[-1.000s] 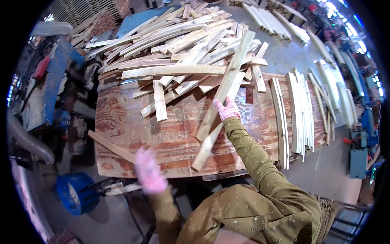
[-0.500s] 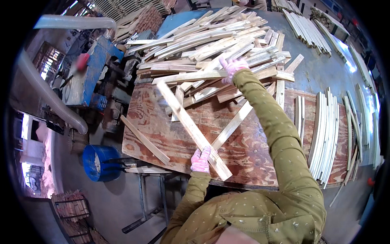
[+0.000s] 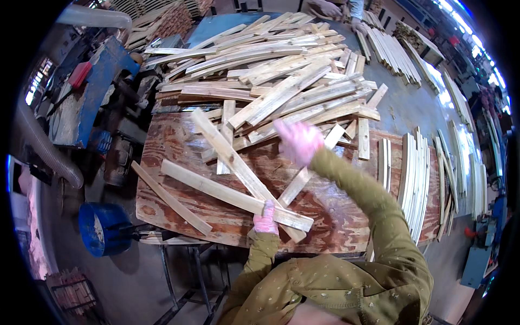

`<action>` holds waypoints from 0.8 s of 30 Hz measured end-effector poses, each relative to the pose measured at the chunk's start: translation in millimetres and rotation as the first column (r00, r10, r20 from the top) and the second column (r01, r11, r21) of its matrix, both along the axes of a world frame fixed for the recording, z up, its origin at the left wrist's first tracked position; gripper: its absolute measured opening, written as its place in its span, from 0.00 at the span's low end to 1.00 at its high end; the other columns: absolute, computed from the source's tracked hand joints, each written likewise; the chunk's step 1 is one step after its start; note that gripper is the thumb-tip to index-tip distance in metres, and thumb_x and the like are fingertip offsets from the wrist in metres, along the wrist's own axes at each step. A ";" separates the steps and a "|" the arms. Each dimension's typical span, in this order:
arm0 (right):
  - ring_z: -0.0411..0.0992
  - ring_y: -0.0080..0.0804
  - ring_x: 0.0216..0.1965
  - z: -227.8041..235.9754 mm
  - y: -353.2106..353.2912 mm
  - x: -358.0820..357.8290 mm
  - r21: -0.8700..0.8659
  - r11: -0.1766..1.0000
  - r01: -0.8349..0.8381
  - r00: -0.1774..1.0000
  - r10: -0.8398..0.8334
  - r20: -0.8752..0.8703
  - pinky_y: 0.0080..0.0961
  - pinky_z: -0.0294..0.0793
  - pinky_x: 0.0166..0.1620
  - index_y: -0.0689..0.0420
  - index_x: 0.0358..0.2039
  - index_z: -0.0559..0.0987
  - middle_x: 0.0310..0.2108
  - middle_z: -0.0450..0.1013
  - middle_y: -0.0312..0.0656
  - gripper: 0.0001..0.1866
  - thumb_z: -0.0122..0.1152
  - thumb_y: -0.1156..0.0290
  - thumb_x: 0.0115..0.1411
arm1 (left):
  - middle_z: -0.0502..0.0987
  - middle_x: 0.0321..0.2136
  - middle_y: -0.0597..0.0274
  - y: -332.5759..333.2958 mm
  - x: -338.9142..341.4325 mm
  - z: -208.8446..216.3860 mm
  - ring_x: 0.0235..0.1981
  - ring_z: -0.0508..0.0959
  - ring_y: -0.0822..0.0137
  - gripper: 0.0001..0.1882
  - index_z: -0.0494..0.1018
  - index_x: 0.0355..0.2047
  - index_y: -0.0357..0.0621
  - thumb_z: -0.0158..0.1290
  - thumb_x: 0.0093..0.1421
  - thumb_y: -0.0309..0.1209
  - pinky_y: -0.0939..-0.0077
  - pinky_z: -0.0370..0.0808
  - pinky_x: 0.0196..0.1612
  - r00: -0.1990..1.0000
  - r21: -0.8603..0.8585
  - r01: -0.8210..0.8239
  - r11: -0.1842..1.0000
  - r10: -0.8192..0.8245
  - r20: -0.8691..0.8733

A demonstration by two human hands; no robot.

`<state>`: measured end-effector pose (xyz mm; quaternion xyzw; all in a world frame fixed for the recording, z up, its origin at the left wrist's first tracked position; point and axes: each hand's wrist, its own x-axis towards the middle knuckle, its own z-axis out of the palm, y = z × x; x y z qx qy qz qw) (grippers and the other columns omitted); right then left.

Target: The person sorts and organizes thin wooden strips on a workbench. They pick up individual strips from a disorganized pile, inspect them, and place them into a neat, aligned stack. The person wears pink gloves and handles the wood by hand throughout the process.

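My left hand [image 3: 265, 218], in a pink-and-white glove, is closed at the table's near edge around a pale wooden strip [image 3: 216, 188], with its thumb over the top face. This strip slants up to the left. Under it crosses a second wooden strip [image 3: 234, 160], its near end by the same hand; whether the fingers grip that one too is hidden. My right hand [image 3: 297, 142], gloved in pink, is over the near side of a large heap of wooden strips [image 3: 271, 59]. Motion smears its fingers, and nothing can be made out in it.
A lone strip [image 3: 172, 197] lies on the left of the plywood-topped table [image 3: 336, 227]. Sorted strips [image 3: 414, 184] lie in rows at the right. Beyond the heap is another person's hand [image 3: 357, 26]. A blue bucket [image 3: 103, 230] and a blue machine [image 3: 81, 103] stand left.
Another strip now lies across the first one at my left hand, its thumb over it. My right hand has come nearer from the heap. The view has shifted slightly.
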<state>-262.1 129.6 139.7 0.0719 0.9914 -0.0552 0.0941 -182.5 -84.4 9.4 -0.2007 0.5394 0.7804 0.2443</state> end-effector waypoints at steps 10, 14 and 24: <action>0.75 0.37 0.39 -56.7 42.6 -76.3 0.287 0.810 -0.511 0.624 0.579 -0.525 0.39 0.69 0.51 0.43 0.38 0.78 0.32 0.76 0.36 0.16 0.63 0.66 0.46 | 0.76 0.34 0.56 -64.1 -34.0 -19.9 0.30 0.77 0.65 0.19 0.68 0.48 0.34 0.57 0.59 0.30 0.71 0.78 0.34 0.952 -0.104 0.049 0.993 -0.078 -0.295; 0.68 0.33 0.49 -36.7 -13.8 36.3 0.129 0.726 -0.676 0.708 0.688 -0.160 0.45 0.56 0.62 0.40 0.29 0.80 0.38 0.74 0.31 0.08 0.61 0.63 0.44 | 0.76 0.37 0.56 -48.8 -53.2 -15.4 0.34 0.78 0.64 0.21 0.68 0.49 0.33 0.58 0.59 0.30 0.70 0.77 0.38 0.942 -0.160 0.154 0.975 -0.194 -0.273; 0.59 0.51 0.61 -115.7 -58.9 99.2 -0.384 0.860 0.337 0.930 -0.367 -0.006 0.40 0.58 0.62 0.56 0.66 0.52 0.60 0.60 0.53 0.44 0.61 0.53 0.55 | 0.74 0.49 0.57 -14.7 -46.6 -30.9 0.47 0.74 0.66 0.29 0.67 0.55 0.36 0.62 0.56 0.35 0.72 0.71 0.51 0.827 -0.468 0.337 0.817 -0.494 -0.268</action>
